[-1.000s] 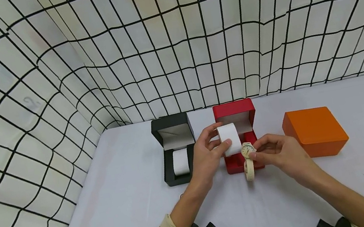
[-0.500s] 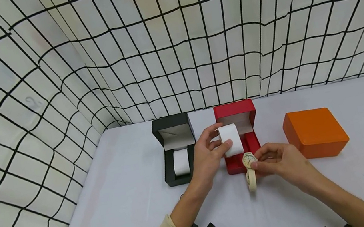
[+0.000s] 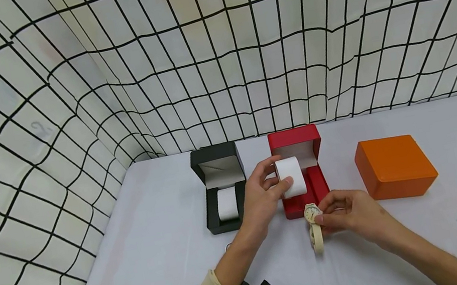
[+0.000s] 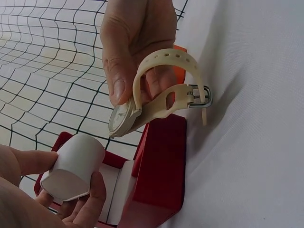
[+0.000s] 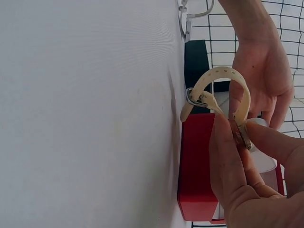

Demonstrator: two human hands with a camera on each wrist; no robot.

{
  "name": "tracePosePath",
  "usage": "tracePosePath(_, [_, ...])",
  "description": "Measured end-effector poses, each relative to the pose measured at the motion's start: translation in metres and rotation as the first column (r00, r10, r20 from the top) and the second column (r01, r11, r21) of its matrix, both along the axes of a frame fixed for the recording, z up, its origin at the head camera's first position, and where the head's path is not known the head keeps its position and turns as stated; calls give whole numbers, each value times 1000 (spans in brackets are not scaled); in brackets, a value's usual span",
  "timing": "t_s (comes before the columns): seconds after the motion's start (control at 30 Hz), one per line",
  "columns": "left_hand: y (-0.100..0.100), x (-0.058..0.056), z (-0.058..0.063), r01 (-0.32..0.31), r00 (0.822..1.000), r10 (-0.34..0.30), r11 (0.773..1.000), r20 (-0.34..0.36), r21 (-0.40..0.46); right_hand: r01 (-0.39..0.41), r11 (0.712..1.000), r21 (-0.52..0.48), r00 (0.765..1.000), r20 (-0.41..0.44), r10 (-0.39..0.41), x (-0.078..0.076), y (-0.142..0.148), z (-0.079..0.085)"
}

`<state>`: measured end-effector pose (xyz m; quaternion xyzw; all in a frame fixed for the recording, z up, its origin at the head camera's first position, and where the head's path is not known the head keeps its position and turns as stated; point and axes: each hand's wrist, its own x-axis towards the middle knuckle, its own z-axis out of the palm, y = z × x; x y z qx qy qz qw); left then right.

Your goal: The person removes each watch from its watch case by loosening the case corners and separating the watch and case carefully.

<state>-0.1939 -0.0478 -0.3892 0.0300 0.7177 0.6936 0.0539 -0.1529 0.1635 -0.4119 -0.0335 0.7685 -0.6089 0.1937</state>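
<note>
My left hand (image 3: 260,200) holds a white watch cushion (image 3: 291,177) between thumb and fingers, tilted above the open red watch box (image 3: 293,208). Close in front of that box, my right hand (image 3: 358,214) pinches a cream wristwatch (image 3: 312,213) by its round case. The watch's strap hangs down in a loop, and its metal buckle (image 4: 202,96) is fastened, as the left wrist view shows. Cushion and watch are apart. The red box's raised lid (image 3: 293,136) leans back, and part of its inside is hidden by the cushion.
Left of the red box stands an open black watch box (image 3: 216,221) with a white cushion (image 3: 227,204) in it. A closed orange box (image 3: 395,164) sits at the right. A small pale looped thing (image 5: 186,28) lies partly behind my left wrist. Black netting (image 3: 235,49) surrounds the white table.
My right hand has drawn the watch toward me, from beside the cushion to in front of the red box. My left hand and the cushion have hardly moved.
</note>
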Motion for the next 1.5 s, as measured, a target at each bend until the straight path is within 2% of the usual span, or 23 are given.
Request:
tracePosePath(0.17, [1,1,1,4,1000,-4,1000,-7,-2,-9,1000,24,1000,13,8,3,-1,-2])
tracePosePath(0.37, [1,0,0,15,1000,-15,1000,-9,0,-53,998,-31,999,10,53,6,0,-4])
tracePosePath(0.53, [2,0,-1,20,1000,-20,1000,-4,-4,-56,998,-19,998,18,56,6,-1,-8])
tracePosePath(0.73, [1,0,-1,23,1000,-23,1000,-3,-8,-66,993,96,995,-66,72,6,-4,-13])
tracePosePath(0.93, [1,0,-3,30,1000,-30,1000,2,-9,-13,962,272,991,-122,47,7,-8,-15])
tracePosePath(1.17, [1,0,-4,48,999,-48,999,2,-21,24,926,377,980,-192,52,9,-10,-17])
tracePosePath(1.5, [1,2,-5,60,998,-60,998,-3,-32,46,865,500,972,-222,76,10,-12,-16])
